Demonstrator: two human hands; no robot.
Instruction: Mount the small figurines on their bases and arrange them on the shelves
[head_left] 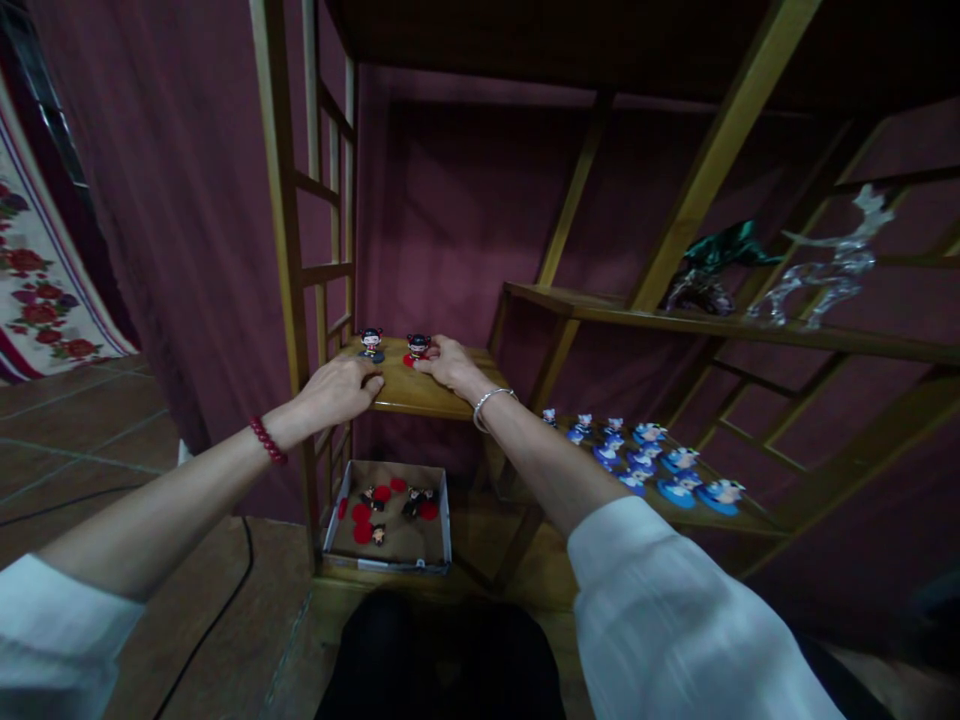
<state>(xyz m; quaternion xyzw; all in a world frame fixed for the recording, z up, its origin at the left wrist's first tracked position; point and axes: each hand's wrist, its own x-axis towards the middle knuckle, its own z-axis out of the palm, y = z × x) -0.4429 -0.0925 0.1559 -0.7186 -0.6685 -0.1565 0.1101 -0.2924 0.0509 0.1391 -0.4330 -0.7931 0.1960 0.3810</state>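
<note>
On the small wooden shelf (431, 390) stand two little figurines with black hair. The red-based figurine (417, 348) is upright, and my right hand (452, 368) has its thumb and fingers closed on its right side. To its left, the dark-based figurine (370, 343) stands by itself near the shelf's left end. My left hand (341, 388) rests at the shelf's front left edge, just below that figurine, holding nothing that I can see. Its fingers look loosely stretched, though some are partly hidden.
Below, a shallow cardboard box (390, 567) holds several similar figurines and red discs. Several blue-based figurines (645, 455) stand on a lower right shelf. A clear glass deer (825, 265) and a dark green ornament (712, 265) stand higher up. Slatted posts (281, 200) bound the left side.
</note>
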